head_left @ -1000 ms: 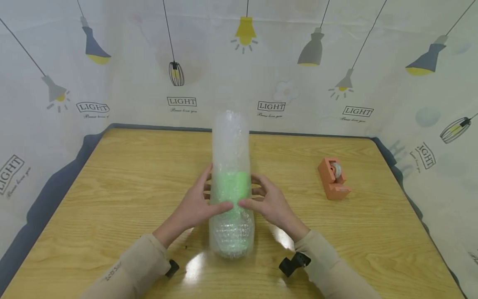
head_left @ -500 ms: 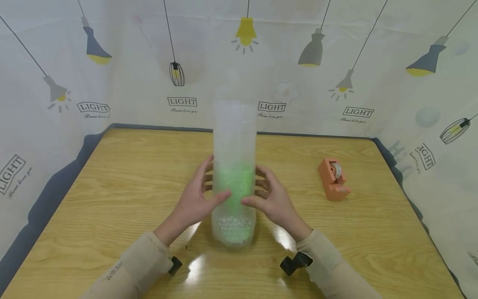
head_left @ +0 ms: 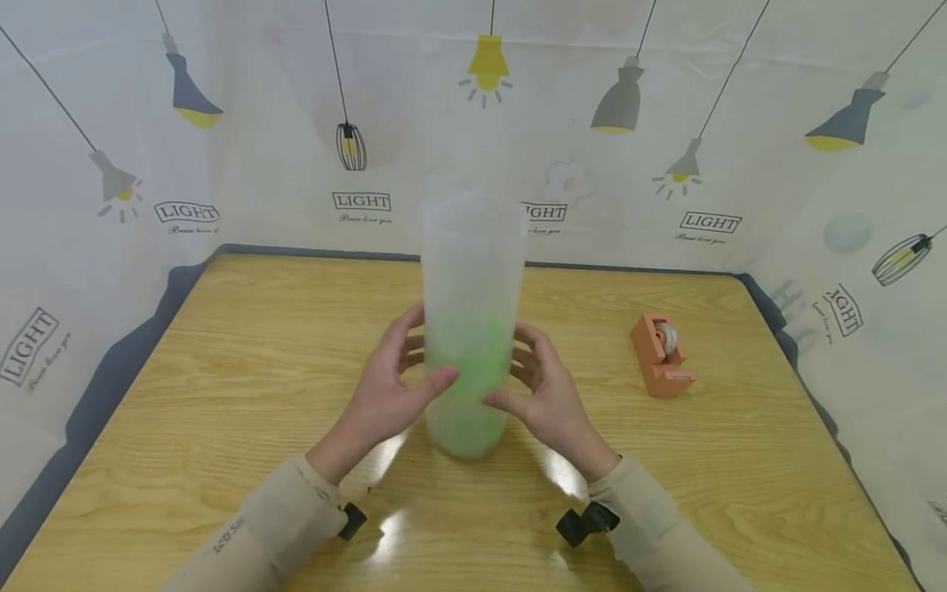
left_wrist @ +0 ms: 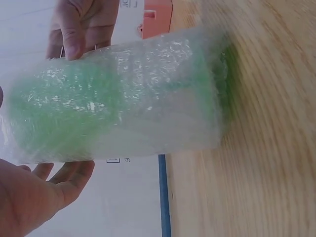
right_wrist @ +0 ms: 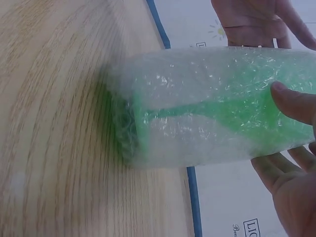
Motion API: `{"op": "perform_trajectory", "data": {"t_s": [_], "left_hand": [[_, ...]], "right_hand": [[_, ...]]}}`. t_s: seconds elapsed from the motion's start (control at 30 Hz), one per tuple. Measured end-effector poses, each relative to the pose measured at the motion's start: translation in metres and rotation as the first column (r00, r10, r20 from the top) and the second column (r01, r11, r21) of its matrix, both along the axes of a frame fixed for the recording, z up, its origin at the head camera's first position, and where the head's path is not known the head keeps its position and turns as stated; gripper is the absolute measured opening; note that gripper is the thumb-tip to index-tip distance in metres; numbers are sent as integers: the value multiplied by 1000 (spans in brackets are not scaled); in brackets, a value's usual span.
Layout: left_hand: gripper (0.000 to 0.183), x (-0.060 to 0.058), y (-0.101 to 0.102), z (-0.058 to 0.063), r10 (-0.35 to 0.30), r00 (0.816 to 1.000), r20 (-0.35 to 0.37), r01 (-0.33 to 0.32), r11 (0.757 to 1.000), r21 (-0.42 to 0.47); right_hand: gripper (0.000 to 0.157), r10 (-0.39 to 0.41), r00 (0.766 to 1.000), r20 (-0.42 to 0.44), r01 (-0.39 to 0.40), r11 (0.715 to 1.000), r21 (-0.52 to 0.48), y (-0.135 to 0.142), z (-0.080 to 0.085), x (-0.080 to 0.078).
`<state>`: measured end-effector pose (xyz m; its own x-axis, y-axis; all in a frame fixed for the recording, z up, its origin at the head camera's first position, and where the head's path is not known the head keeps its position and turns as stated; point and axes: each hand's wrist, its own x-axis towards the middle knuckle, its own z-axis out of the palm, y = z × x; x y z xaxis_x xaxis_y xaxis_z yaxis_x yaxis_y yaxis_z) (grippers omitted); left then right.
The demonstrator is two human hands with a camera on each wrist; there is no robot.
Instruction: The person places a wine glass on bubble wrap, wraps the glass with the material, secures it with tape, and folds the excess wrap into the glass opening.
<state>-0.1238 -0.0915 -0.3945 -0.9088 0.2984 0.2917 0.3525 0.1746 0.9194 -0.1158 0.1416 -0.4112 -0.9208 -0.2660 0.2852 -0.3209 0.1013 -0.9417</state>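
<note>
A tall roll of bubble wrap (head_left: 473, 255) stands roughly upright, its top leaning slightly right in the head view. Through it shows a green stemmed goblet (right_wrist: 252, 108), with a flat base, thin stem and wider bowl. My left hand (head_left: 385, 390) holds the wrapped goblet from the left, thumb across its front. On the opposite side my right hand (head_left: 551, 403) grips it likewise, its thumb (right_wrist: 294, 101) against the wrap. The fingers behind are partly hidden. Whether the lower end touches the wooden table (head_left: 244, 370) I cannot tell.
An orange tape dispenser (head_left: 658, 358) with a tape roll stands on the right part of the table. Behind the table's far edge hangs a pale backdrop (head_left: 414, 82) printed with lamps. A black strap mount (head_left: 588, 524) sits at the right wrist.
The wrapped goblet has moved up in the head view, and its top has tipped a little to the right. Both hands have moved slightly up, keeping hold of it.
</note>
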Motion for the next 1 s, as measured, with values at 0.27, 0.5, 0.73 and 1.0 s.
{"op": "perform_trajectory", "data": {"t_s": [0.27,0.5,0.73,1.0], "left_hand": [[70,0,1,1,-6,999,-48,6,1000,13],[63,2,2,0,8,999,-40,-8,1000,16],[61,4,1,-3,-12,999,-50,13,1000,14],[61,6,-1,-3,-14,995,-95,14,1000,5]], "right_hand": [[89,17,998,-53,-17,1000,8,1,-3,1],[90,18,996,-82,-16,999,28,2,-6,4],[91,30,991,-128,-26,999,31,1,-11,7],[84,138,983,-119,-131,989,63,14,-3,5]]}}
